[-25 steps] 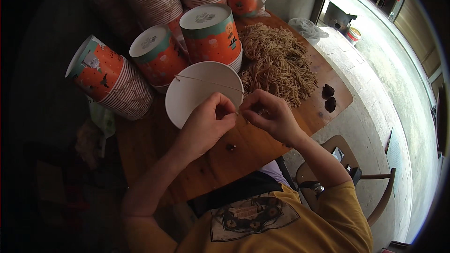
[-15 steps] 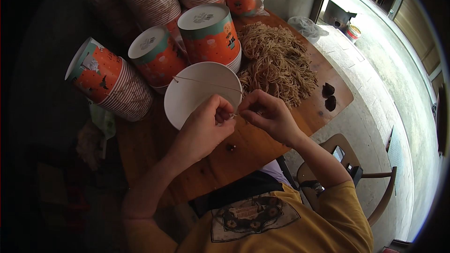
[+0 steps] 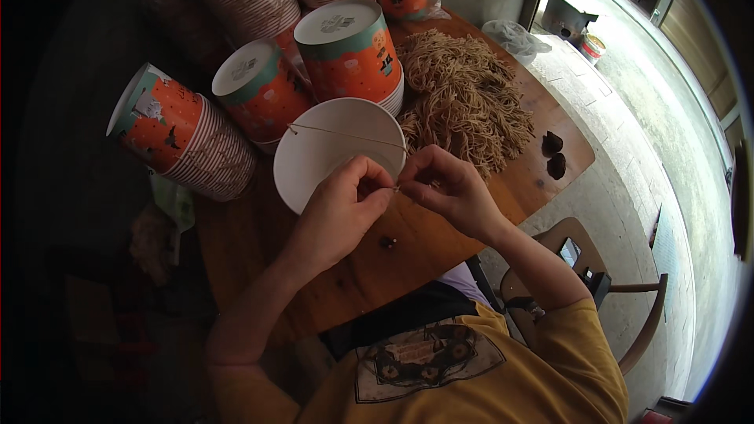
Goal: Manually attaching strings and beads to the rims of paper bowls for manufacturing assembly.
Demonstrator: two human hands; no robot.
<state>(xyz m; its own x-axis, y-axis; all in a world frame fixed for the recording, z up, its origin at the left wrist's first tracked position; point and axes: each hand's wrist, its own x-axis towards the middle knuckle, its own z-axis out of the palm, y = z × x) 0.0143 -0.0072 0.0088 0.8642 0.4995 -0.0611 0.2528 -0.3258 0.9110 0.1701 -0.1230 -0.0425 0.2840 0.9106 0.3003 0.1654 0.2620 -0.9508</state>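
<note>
A white paper bucket (image 3: 310,161) lies tilted on the wooden table, its open mouth toward me. A thin tan cord (image 3: 345,136) crosses the mouth, knotted near the left rim and running to the right side by my fingers. My left hand (image 3: 342,212) is closed in a pinch in front of the bucket's lower rim. Against it, my right hand (image 3: 454,195) also pinches, fingertips meeting the left ones on the cord's end. The exact knot or loop between them is too small to make out. A heap of tan cords (image 3: 467,102) lies just beyond my right hand.
Upside-down stacks of orange and green paper buckets (image 3: 349,51) stand behind, with plastic-wrapped stacks (image 3: 239,0) farther back. Two dark pieces (image 3: 554,155) lie at the table's right (image 3: 577,137). A chair (image 3: 542,267) holding a phone (image 3: 570,250) stands at right.
My fingertips have drawn closer together and shifted slightly upward on the cord. The view has moved a little; the bucket stays about where it was.
</note>
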